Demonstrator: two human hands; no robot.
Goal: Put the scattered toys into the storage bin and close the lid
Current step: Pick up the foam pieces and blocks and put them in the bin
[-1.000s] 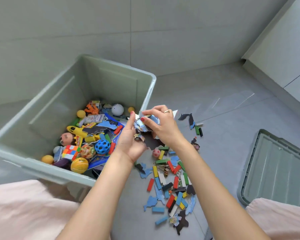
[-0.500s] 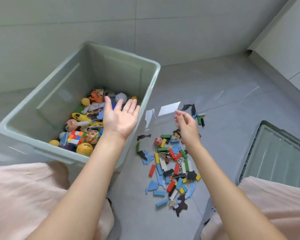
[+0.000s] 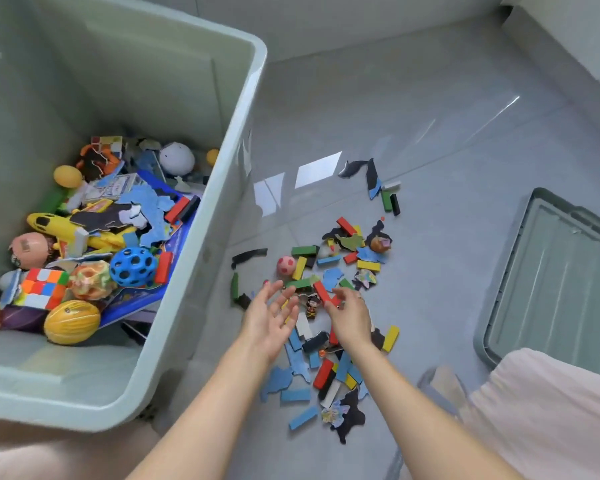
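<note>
Both hands, left hand (image 3: 269, 322) and right hand (image 3: 350, 318), fingers spread, over scattered toys (image 3: 326, 341); storage bin (image 3: 201, 289) rim just left.

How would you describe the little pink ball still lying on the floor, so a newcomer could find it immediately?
Start at the big pale green storage bin on the left, then look right of its near wall to the scattered pile of pieces on the grey floor. At the pile's left edge, just beyond the left hand, sits the pink ball: the only round piece there, among flat blocks and cut-outs.
</note>
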